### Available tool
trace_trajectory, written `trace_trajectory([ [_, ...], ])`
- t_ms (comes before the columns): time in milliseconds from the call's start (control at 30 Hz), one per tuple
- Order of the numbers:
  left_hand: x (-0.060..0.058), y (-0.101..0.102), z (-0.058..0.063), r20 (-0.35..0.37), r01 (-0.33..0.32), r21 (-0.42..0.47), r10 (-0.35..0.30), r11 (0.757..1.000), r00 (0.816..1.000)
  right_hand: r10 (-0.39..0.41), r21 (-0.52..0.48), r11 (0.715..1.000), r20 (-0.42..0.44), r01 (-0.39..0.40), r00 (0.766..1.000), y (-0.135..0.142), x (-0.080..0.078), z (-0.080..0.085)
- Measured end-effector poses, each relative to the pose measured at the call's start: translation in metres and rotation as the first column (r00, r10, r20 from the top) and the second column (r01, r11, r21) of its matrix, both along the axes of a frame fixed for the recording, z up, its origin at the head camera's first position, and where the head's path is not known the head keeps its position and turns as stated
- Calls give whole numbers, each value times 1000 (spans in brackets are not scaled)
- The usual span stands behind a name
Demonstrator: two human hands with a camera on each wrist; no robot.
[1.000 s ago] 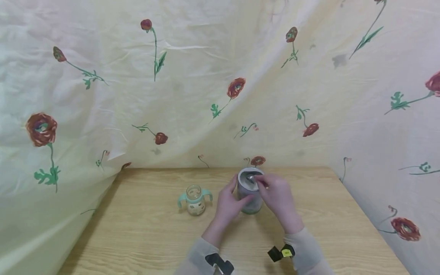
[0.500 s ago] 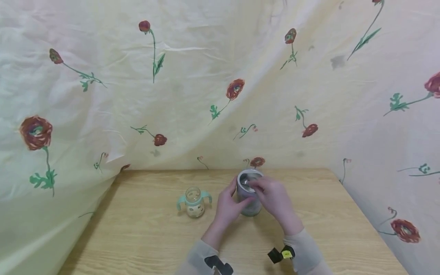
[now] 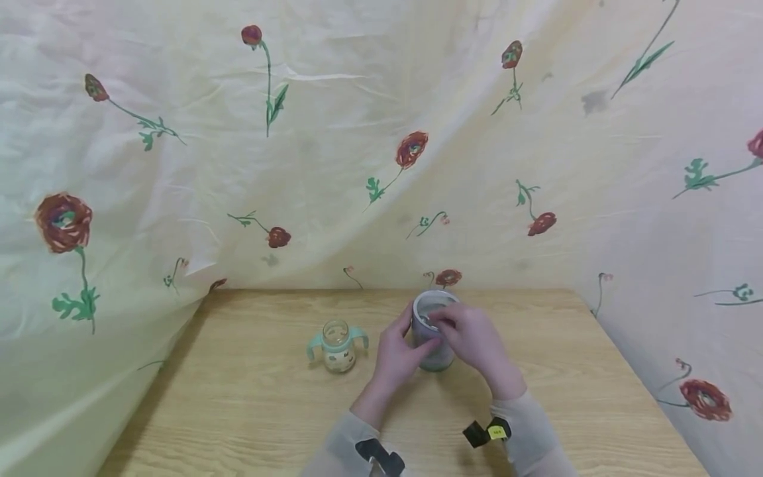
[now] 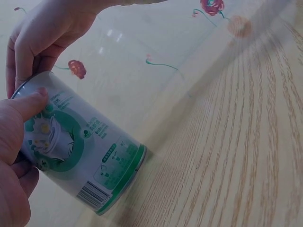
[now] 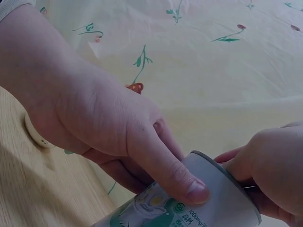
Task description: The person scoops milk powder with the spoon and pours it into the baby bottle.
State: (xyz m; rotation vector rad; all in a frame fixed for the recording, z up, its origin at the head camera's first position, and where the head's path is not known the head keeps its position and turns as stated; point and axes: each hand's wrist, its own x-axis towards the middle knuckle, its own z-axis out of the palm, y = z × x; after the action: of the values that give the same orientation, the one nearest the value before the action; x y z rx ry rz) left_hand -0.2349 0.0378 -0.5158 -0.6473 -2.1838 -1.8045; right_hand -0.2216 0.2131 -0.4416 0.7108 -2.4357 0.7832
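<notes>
A milk powder can (image 3: pixel 438 358), white and green with printed text and a barcode, stands upright on the table. My left hand (image 3: pixel 396 351) grips its side, the thumb lying across the label in the left wrist view. At the uncovered top is my right hand (image 3: pixel 473 338), its curled fingers reaching over the rim and pinching a small silvery piece (image 3: pixel 425 320). Most of that piece is hidden, so its kind is unclear. In the left wrist view, the right hand's fingertips disappear behind the can's rim. A baby bottle (image 3: pixel 339 358) with mint handles stands upright, topless, left of the left hand.
The wooden table (image 3: pixel 250 397) ends at a back edge just behind the can. A cream cloth (image 3: pixel 334 165) with red flowers hangs behind and along both sides. Wrist straps with small cameras sit on both sleeves.
The right hand has drawn slightly left and toward the near rim, taking the silvery piece along. The left hand keeps its grip; the can and baby bottle stay in place.
</notes>
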Motion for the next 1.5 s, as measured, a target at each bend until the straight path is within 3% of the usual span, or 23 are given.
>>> trace_trajectory([
  [167,-1,0,4,-2,-3,-1,3,1000,1000,8,-43,999,55,-6,998,0,-2,5],
  [367,1,0,1,10,1,-3,-1,1000,1000,-3,-76,997,157,15,988,-2,-2,8],
  [600,1,1,2,4,7,12,-7,1000,1000,-50,-166,980,335,111,941,-6,-6,15],
  [800,1,0,2,17,11,8,-11,1000,1000,-50,-242,955,435,171,899,-8,-8,15],
  [900,0,1,1,22,8,8,-9,1000,1000,-41,-276,943,459,186,887,-8,-9,16],
  [1167,-1,1,1,18,3,5,-3,1000,1000,-51,-366,898,464,244,884,-7,-1,22],
  [1500,1,0,2,22,2,14,-3,1000,1000,-39,-499,809,484,312,874,-4,11,14],
])
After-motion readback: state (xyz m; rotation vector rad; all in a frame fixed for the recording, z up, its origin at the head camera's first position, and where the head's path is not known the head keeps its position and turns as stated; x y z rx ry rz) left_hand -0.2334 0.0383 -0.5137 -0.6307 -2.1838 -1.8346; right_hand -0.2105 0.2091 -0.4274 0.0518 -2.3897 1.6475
